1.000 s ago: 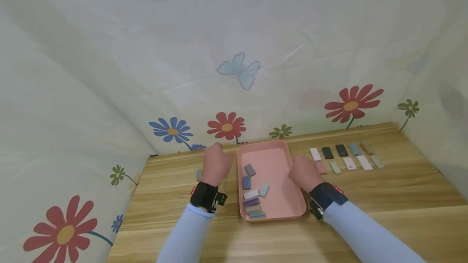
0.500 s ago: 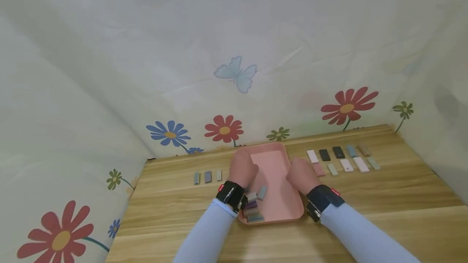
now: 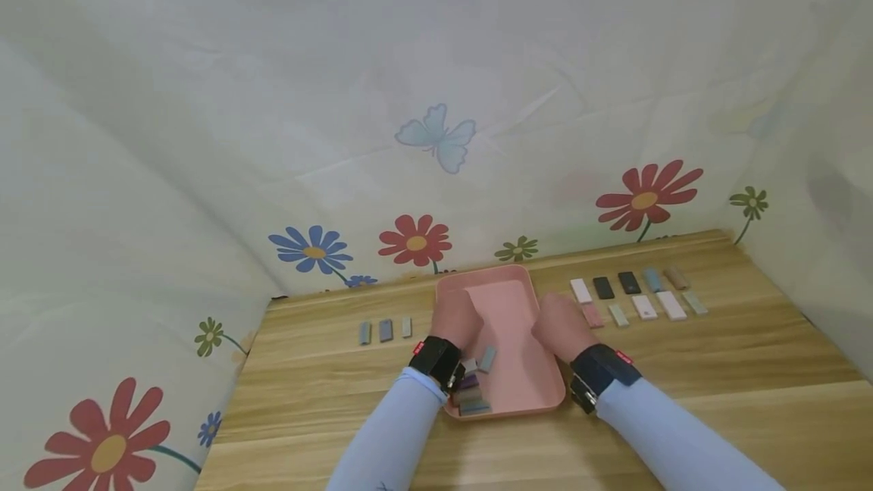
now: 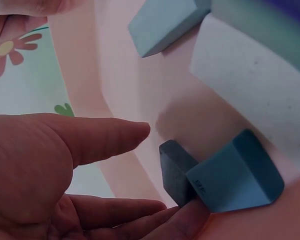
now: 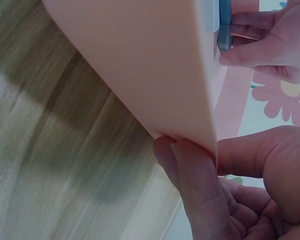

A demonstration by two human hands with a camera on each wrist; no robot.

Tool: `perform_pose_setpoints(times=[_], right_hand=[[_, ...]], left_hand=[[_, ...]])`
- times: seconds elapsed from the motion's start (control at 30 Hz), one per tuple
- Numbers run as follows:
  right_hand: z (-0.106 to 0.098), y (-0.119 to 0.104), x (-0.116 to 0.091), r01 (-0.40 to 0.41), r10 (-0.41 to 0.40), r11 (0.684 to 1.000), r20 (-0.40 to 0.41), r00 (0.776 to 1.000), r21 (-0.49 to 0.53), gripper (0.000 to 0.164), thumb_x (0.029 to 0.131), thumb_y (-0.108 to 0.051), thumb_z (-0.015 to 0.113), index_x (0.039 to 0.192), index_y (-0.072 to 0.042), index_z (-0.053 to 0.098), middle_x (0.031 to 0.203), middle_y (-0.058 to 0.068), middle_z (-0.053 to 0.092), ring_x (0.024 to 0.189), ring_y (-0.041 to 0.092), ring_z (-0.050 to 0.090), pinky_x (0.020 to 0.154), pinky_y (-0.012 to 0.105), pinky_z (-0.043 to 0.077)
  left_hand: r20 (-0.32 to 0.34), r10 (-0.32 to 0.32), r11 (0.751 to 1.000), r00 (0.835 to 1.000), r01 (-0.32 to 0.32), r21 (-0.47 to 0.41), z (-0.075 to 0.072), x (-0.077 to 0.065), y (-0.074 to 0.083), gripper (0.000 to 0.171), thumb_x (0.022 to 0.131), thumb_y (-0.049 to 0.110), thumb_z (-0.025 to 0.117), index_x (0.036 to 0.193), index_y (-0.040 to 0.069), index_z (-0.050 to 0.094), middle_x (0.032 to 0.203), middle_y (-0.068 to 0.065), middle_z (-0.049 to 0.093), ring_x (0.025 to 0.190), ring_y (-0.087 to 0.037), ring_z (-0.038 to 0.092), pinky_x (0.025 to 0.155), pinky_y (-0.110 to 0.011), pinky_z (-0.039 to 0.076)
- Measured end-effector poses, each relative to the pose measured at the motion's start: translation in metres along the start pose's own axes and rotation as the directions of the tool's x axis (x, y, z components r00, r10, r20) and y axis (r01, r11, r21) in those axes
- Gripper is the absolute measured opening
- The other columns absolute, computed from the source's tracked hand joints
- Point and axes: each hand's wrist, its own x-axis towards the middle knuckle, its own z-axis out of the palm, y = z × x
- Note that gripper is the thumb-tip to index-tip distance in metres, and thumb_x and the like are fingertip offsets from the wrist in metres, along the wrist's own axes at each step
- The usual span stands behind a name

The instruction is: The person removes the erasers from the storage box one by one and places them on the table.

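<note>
My left hand [image 3: 458, 318] is inside the left side of the pink tray [image 3: 518, 354]. In the left wrist view its thumb and fingers [image 4: 110, 215] are apart, with the fingertips at a dark grey block [image 4: 175, 172] and a teal block [image 4: 240, 175] that lean together. The thumb stands off both. A white block [image 4: 255, 85] and a pale blue-grey block [image 4: 167, 25] lie near. At the tray's right side, my right hand [image 3: 564, 326] pinches the wall between thumb and fingers, as the right wrist view shows. In the head view my left hand hides the dark grey and teal blocks.
Left of the tray, a short row of blocks [image 3: 386, 330] lies on the wooden table [image 3: 307, 400]. To the right are two rows of blocks, including a black block [image 3: 603, 288] and a pink block [image 3: 592, 316]. A flowered cloth [image 3: 546, 135] hangs behind.
My left hand has moved right from beside the row of blocks on the table into the tray, uncovering that row. My right hand has stayed at the tray's right wall.
</note>
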Motion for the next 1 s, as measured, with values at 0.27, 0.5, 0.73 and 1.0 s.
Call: perform_pose_setpoints(times=[0.27,0.5,0.73,1.0], right_hand=[[0.003,0.002,0.002,-0.012,0.012,1.000,0.001,1.000,-0.026,0.005,0.075,-0.004,0.059,0.070,-0.003,0.060,0.063,0.006,0.056,0.054,0.019,0.052,0.047,0.028,0.037],[0.002,0.002,0.001,-0.017,0.017,1.000,0.012,1.000,0.010,0.004,0.075,-0.003,0.058,0.072,-0.002,0.059,0.063,0.006,0.056,0.053,0.019,0.052,0.045,0.027,0.037],[0.001,0.000,0.001,-0.025,0.025,1.000,0.020,0.999,0.005,0.003,0.076,-0.003,0.058,0.074,-0.001,0.060,0.064,0.007,0.056,0.054,0.019,0.052,0.046,0.027,0.038],[0.001,-0.001,0.000,-0.024,0.024,1.000,0.016,1.000,-0.009,0.004,0.076,-0.003,0.059,0.073,-0.001,0.059,0.063,0.007,0.055,0.053,0.019,0.052,0.045,0.027,0.037]], left_hand=[[-0.044,0.124,0.975,0.991,-0.114,0.191,0.008,0.000,-0.004,0.015,0.081,0.010,0.057,0.067,0.009,0.057,0.061,-0.002,0.053,0.056,-0.017,0.049,0.065,-0.030,0.045],[-0.035,0.110,0.988,0.993,-0.106,0.108,0.003,-0.004,0.000,0.011,0.080,0.006,0.056,0.069,0.006,0.058,0.067,-0.006,0.058,0.062,-0.020,0.052,0.068,-0.031,0.046],[-0.008,0.111,0.992,0.994,-0.111,0.065,-0.002,-0.007,0.001,0.012,0.080,0.005,0.057,0.069,0.008,0.056,0.062,-0.004,0.052,0.057,-0.019,0.046,0.061,-0.028,0.041],[0.110,0.030,0.991,0.993,-0.015,-0.131,0.002,-0.002,-0.003,0.009,0.080,0.009,0.065,0.088,0.010,0.070,0.083,0.001,0.066,0.067,-0.011,0.054,0.061,-0.021,0.045]])
